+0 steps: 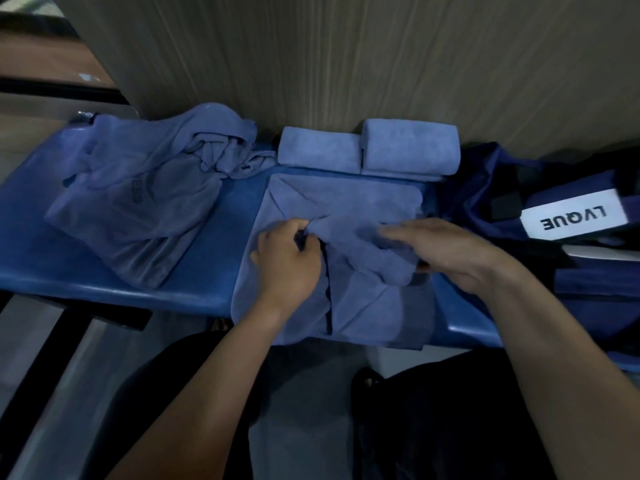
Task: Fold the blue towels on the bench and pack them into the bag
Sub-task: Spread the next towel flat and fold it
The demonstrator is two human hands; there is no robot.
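Observation:
A blue towel (346, 202) lies spread and partly folded on the middle of the blue bench (114, 289). My left hand (287, 261) pinches a bunched fold of it near its centre. My right hand (446, 247) lies over the towel's right side with its fingers stretched out flat; it is blurred. Two folded blue towels (320, 150) (410, 145) stand side by side against the wall behind it. A loose heap of unfolded blue towels (145, 199) lies on the bench's left half. The dark blue bag (485, 202) with a white "LVQUE" label (573, 216) sits at the right.
A wood-grain wall panel (346, 64) rises directly behind the bench. A black garment or bag (450, 420) lies below the bench's front edge, near my legs. A metal rail and floor (52, 375) run along the lower left.

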